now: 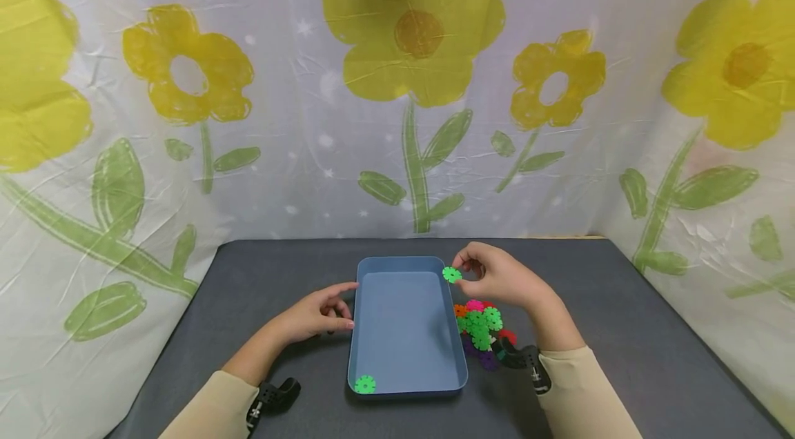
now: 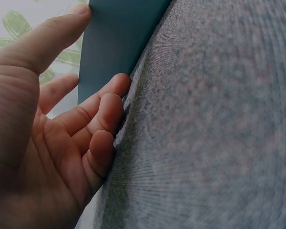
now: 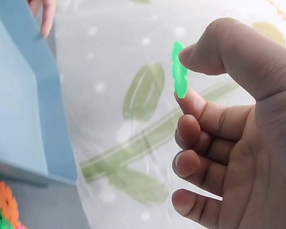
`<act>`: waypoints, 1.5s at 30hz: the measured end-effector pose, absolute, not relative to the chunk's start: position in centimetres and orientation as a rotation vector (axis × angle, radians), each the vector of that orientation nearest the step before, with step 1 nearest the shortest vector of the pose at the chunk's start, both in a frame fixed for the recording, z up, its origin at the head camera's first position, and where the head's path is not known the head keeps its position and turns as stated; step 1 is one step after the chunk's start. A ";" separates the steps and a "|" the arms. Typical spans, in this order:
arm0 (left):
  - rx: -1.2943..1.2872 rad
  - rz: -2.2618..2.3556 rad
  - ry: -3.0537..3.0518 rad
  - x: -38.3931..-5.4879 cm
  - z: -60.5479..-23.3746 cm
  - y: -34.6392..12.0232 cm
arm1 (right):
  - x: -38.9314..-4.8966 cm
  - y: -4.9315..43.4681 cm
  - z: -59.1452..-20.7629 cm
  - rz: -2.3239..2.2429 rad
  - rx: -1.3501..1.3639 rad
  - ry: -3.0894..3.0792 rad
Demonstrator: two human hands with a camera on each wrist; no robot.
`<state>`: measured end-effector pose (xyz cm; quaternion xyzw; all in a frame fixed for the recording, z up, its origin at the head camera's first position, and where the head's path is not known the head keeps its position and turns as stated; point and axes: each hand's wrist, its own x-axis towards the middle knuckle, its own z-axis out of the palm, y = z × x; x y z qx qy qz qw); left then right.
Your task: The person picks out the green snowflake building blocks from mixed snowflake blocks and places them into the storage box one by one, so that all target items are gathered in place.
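Observation:
A blue tray (image 1: 406,328) lies on the table, with one green snowflake-shaped plastic disc (image 1: 365,384) in its near left corner. By the tray's upper right corner my right hand (image 1: 499,277) pinches another green snowflake disc (image 3: 180,70) between thumb and index finger; the remaining fingers curl loosely. My left hand (image 1: 317,311) is at the tray's left side, thumb and index fingertips touching the wall and the other fingers loosely bent. In the left wrist view, the left hand's fingers (image 2: 100,114) are low beside the tray's outer wall (image 2: 119,47).
Right of the tray is a pile of snowflake discs (image 1: 478,325) in green, orange, pink, red and purple, partly under the right wrist. A dark grey cloth (image 1: 298,273) covers the table. Flower-printed curtains (image 1: 279,149) stand behind and at both sides.

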<state>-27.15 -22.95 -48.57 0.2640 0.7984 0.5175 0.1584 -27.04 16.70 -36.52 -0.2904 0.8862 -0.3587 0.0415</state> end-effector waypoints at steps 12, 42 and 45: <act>0.749 1.453 2.307 -27.5 -48.9 -23.0 | -26.1 12.9 -36.1 -1.148 -1.004 2.609; 0.753 1.466 2.286 -27.4 -49.0 -23.1 | -24.2 4.4 -40.8 -0.609 -1.248 2.724; 0.762 1.467 2.280 -27.5 -49.0 -23.1 | -24.0 3.8 -41.5 -0.527 -1.251 2.723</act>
